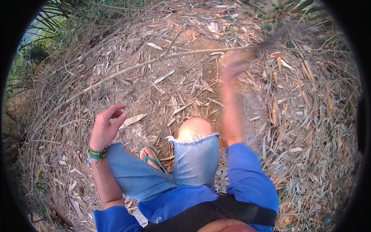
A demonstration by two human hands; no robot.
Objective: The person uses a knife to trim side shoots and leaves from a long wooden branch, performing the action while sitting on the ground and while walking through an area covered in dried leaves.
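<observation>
My right hand [234, 66], smeared by motion, is stretched out ahead with its fingers wrapped round a handle. From it a long dark machete [276, 38] points to the far right, its blade blurred. A long thin branch [129, 69] with a short side fork crosses the ground in front of me and runs behind the machete. Whether blade and branch touch cannot be told. My left hand [107, 124] is raised above my left thigh, holding nothing, its fingers loosely bent and the thumb apart. Green bands circle that wrist.
Dry leaf and wood chips [301, 150] cover the ground all round. My bare knee [196, 128] and sandalled foot [151, 158] are close below my hands. Thin dry stalks [50, 96] heap up at the left; green plants [62, 27] grow at the far left.
</observation>
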